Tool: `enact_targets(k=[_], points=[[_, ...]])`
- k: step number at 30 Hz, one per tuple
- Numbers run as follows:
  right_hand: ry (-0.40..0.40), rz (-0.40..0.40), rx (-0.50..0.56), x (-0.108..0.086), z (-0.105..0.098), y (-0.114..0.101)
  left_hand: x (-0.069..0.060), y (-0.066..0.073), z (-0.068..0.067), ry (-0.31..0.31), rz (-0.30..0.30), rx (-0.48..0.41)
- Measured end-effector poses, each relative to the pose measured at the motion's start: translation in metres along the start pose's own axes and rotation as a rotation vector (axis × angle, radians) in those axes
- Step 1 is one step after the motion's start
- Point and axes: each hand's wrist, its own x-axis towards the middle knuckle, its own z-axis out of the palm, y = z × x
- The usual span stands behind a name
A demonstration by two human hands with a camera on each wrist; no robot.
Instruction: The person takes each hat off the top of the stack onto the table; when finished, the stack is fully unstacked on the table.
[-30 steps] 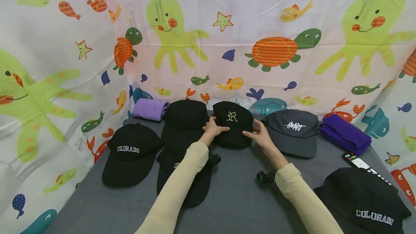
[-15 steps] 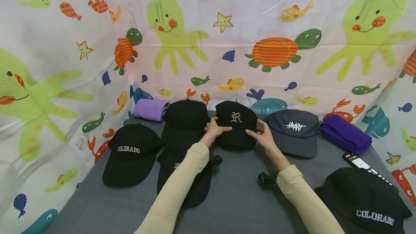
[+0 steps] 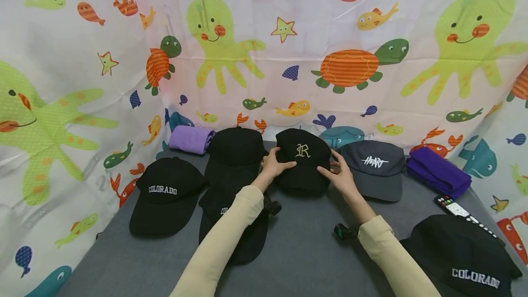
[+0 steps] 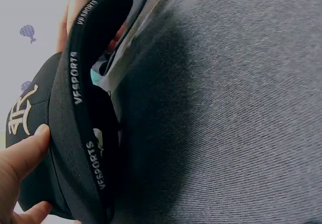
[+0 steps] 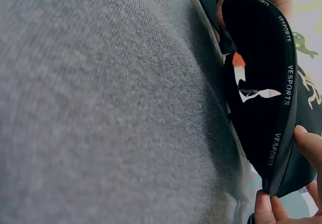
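A black cap with a gold letter R [image 3: 303, 173] is held between both hands, with its brim toward me. My left hand [image 3: 272, 166] grips its left side; in the left wrist view the thumb [image 4: 31, 151] presses on the front where crown meets brim. My right hand [image 3: 341, 175] pinches the right side, thumb in front and fingertips [image 5: 264, 204] at the brim's corner. White lettering runs along the brim edge [image 4: 75, 78]. Both wrist views show the brim raised off the grey surface, and the cap's hollow inside [image 5: 256, 123] is partly visible from below.
Left of the held cap are a plain black cap [image 3: 235, 145] and a black COLORADO cap [image 3: 167, 205], with another black cap [image 3: 251, 242] partly under my sleeve. To the right lie a grey cap [image 3: 371, 178], purple cloth [image 3: 437, 171], a remote [image 3: 453, 207] and another COLORADO cap [image 3: 458, 251].
The cap with the gold R has shifted slightly to the right and toward me. My right hand has moved right with it; the left has moved only a little, and both keep their hold.
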Motion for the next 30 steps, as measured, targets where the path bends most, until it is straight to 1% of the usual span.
enact_targets(k=[2, 5, 7, 12, 16, 18, 22, 27, 30], points=[[0.004, -0.006, -0.002, -0.002, -0.002, -0.001, -0.002, -0.001, -0.001, -0.019, 0.035, -0.012], [0.006, -0.030, -0.009, -0.006, -0.006, -0.004, -0.006, -0.003, -0.004, -0.057, 0.070, -0.038], [0.004, -0.046, -0.014, -0.009, -0.008, -0.005, -0.009, -0.005, -0.007, -0.083, 0.085, -0.059], [0.000, -0.078, -0.024, -0.018, -0.014, -0.006, -0.015, -0.006, -0.011, -0.135, 0.103, -0.065], [-0.002, -0.103, -0.029, -0.024, -0.020, -0.006, -0.020, -0.005, -0.012, -0.157, 0.113, -0.062], [-0.007, -0.106, -0.020, -0.029, -0.022, -0.011, -0.022, -0.005, -0.013, -0.167, 0.115, -0.059], [-0.019, -0.111, -0.028, -0.037, -0.027, -0.013, -0.028, -0.006, -0.013, -0.180, 0.124, -0.026], [-0.027, -0.120, -0.032, -0.046, -0.031, -0.014, -0.035, -0.005, -0.015, -0.174, 0.164, 0.003], [-0.025, -0.119, -0.020, -0.052, -0.033, -0.016, -0.041, -0.004, -0.017, -0.177, 0.186, -0.001]])
